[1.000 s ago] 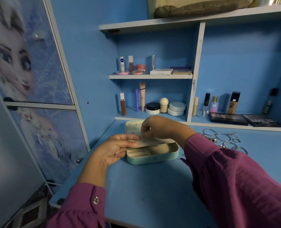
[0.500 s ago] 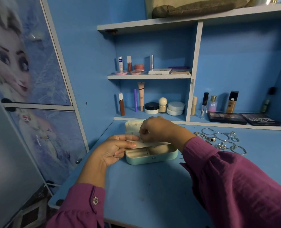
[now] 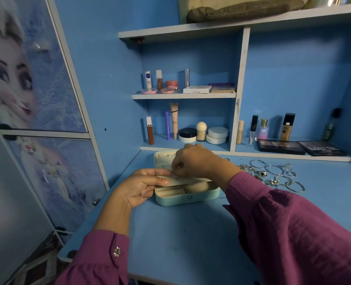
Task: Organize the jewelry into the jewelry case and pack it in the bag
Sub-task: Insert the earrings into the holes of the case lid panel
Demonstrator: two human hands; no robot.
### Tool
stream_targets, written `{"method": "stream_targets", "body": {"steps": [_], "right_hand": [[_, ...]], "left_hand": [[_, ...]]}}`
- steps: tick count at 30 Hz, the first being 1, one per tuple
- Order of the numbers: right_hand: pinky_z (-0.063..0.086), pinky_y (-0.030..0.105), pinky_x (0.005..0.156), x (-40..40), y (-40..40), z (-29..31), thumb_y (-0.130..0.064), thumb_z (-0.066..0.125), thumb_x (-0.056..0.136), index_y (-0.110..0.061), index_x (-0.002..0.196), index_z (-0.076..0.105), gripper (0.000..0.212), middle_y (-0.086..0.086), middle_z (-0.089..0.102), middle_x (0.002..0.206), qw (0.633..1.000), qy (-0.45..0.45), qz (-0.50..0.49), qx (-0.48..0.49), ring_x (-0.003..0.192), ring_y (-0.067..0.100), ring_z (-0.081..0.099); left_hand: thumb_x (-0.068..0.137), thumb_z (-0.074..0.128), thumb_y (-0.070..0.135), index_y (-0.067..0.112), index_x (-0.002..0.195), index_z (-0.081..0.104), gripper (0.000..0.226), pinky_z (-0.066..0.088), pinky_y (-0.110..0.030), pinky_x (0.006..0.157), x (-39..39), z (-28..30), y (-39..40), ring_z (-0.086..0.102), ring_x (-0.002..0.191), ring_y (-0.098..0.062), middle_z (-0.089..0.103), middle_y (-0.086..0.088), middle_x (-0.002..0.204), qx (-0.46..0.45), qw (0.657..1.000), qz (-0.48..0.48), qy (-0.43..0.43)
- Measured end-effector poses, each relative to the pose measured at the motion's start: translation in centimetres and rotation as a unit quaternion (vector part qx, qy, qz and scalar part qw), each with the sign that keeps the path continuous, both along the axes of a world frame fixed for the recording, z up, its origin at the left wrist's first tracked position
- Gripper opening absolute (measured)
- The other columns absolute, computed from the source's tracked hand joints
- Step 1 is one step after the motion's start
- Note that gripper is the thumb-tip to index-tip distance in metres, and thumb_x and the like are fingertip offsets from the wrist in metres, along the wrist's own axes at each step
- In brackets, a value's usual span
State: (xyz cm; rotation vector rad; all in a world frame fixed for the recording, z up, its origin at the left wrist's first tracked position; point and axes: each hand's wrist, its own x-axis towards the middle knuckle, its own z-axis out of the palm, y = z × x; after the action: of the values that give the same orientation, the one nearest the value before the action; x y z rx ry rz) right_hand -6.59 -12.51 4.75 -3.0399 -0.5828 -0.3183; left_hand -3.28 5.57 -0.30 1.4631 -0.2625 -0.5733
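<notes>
A mint-green jewelry case (image 3: 188,197) lies open on the blue desk, its lid (image 3: 163,158) tipped back. My left hand (image 3: 143,187) holds the left end of a cream inner flap (image 3: 193,180) raised over the case's compartments. My right hand (image 3: 193,161) hovers over the flap with fingertips pinched together on something too small to make out. A pile of silver jewelry (image 3: 273,174), bangles and rings, lies on the desk to the right of the case. A bag (image 3: 238,8) lies on the top shelf.
Cosmetics fill the shelves behind: tubes, jars (image 3: 216,135) and bottles (image 3: 286,126), plus two dark palettes (image 3: 280,146) at the desk's back right. A picture-covered cupboard door (image 3: 26,83) stands at the left. The desk's front edge (image 3: 100,262) runs near my sleeves.
Both hands keep working at the case's inner flap; my right fingertips have shifted slightly. The case and the jewelry pile have not moved.
</notes>
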Motion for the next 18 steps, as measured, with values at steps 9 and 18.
{"method": "stream_targets", "body": {"steps": [9,18], "right_hand": [[0.033,0.034,0.086,-0.1,0.1,-0.2,-0.029,0.055,0.090,-0.025,0.093,0.071,0.017,-0.005,0.068,0.100,0.995,0.019,-0.062,0.071,0.093,0.017,0.052],[0.050,0.027,0.068,-3.0,-5.4,-1.0,-0.024,0.060,0.091,-0.024,0.087,0.070,0.010,-0.010,0.066,0.089,0.920,-0.046,-0.121,0.369,0.079,0.010,0.059]], "left_hand": [[0.083,0.056,-0.014,0.002,0.092,0.066,0.021,0.018,-0.010,0.030,-0.2,0.3,0.0,0.025,0.027,0.000,0.057,0.001,0.051,-0.002,1.000,0.007,-0.007],[0.086,0.058,0.010,0.008,0.101,0.063,0.016,0.017,-0.012,0.030,0.0,0.5,0.2,0.024,0.029,0.000,0.063,0.002,0.061,-0.080,0.997,0.012,-0.016]]}}
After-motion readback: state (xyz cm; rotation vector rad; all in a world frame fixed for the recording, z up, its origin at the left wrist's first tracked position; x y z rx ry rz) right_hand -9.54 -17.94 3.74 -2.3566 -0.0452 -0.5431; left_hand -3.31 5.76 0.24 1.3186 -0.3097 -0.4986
